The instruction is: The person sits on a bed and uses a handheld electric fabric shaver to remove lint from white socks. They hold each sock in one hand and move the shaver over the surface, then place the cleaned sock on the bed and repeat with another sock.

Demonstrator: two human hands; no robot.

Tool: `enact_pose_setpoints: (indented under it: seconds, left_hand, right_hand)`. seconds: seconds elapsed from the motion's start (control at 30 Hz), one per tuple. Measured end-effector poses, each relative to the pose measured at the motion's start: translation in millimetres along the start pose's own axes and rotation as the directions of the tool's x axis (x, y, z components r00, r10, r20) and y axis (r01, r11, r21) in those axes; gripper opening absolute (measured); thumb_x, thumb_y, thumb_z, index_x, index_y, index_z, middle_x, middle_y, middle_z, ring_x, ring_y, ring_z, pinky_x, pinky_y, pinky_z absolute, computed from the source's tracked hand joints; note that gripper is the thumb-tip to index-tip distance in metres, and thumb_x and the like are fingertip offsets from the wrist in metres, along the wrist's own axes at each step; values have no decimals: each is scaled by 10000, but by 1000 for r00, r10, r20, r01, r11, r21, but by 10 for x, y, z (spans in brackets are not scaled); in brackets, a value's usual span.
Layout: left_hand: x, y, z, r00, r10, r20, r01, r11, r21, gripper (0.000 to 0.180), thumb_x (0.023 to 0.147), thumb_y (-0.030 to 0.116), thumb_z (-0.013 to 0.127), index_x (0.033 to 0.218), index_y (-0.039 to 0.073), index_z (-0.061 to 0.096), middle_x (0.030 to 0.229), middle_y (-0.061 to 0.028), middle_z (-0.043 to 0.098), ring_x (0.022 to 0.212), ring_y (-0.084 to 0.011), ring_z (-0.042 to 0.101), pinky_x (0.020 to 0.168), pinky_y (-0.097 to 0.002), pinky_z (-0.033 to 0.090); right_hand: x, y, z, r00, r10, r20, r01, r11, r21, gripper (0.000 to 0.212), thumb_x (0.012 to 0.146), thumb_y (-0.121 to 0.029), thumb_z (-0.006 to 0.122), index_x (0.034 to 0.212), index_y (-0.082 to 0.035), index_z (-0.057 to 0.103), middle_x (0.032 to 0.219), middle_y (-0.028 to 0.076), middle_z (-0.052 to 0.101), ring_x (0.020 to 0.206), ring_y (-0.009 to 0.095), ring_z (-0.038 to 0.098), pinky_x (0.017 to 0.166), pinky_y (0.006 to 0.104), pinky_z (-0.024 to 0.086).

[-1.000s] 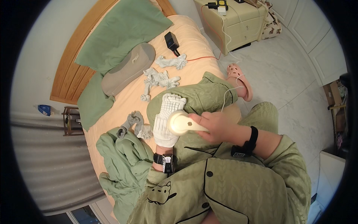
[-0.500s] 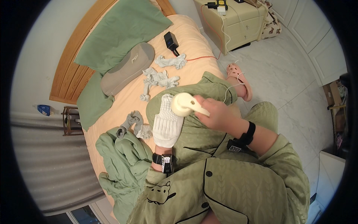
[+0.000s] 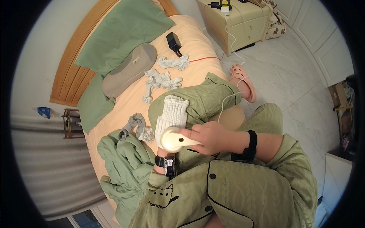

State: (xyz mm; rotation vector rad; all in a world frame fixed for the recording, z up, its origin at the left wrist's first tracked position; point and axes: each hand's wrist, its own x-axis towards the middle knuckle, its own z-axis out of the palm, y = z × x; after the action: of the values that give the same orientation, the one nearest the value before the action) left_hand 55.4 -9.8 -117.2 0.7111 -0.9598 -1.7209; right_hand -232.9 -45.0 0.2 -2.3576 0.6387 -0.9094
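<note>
The bed (image 3: 194, 38) with its peach sheet spreads to the left of and beyond the left hand (image 3: 173, 110). Well ahead and to the right of the right hand (image 3: 208, 137) stands a cream nightstand (image 3: 241, 34). A bunched green blanket (image 3: 127, 163) lies to the left of the left wrist. Far beyond the left hand, on its left, is a green pillow (image 3: 121, 41), with a grey cushion (image 3: 131, 70) nearer the hand. A pink clog (image 3: 243, 81), on a foot, is beyond and to the right of the right hand.

A white sock (image 3: 163, 125) covers the left hand, so how its fingers stand cannot be told. The right hand, close beside it, is closed around the handle of a cream gadget (image 3: 172, 140), whose round head sits over the sock's cuff near the left wrist. Crumpled pale grey socks (image 3: 162, 79) lie just beyond the left hand, and a darker grey sock (image 3: 134, 123) lies to its left. Farther beyond is a black box (image 3: 173, 41). A thin white cord (image 3: 224, 102) runs from beside the right hand toward the clog.
</note>
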Motion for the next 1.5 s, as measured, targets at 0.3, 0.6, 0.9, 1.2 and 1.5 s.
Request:
enact_pose_setpoints:
  seconds: [0.3,0.6,0.9,1.2,1.5]
  left_hand:
    - [424,536,875,891,314,327,-135,-505,852,325,848,183,704,1145,57,669,1108,-150,683,1038,-335,651,958,-481,515]
    - [421,541,875,877,193,440,-179,-719,672,304,817,129,652,1108,49,696,1075,-158,672,1017,-331,648,959,-506,512]
    - [439,552,908,866,219,450,-164,-725,669,289,831,134,651,1102,43,699,1072,-160,677,1000,-328,652,963,-502,510]
    - [226,364,667,965,262,1,-86,316,945,253,838,171,673,1071,74,702,1064,-140,683,992,-316,654,939,-475,515]
    - [303,358,699,935,328,134,-106,-100,989,242,836,178,682,1056,77,697,1035,-124,682,975,-299,655,932,-467,516]
  right_hand:
    - [137,207,-65,971,198,-134,-206,977,-49,495,882,-294,667,1326,-99,570,782,96,568,618,307,618,543,422,495]
    - [271,480,-189,922,329,-203,-331,943,25,478,879,-255,652,1293,-35,559,847,189,642,732,384,645,632,471,514]
    - [362,480,-136,914,378,-145,-367,925,97,489,870,-260,648,1298,-45,552,874,204,650,722,408,643,645,488,515]
    - [212,-206,-63,988,143,59,-146,988,46,582,863,-290,684,1362,-38,526,800,122,588,623,305,623,535,417,495]
    - [460,-100,-8,990,133,-42,-135,990,-49,530,860,-248,684,1336,-52,558,764,108,572,588,307,612,523,411,498]
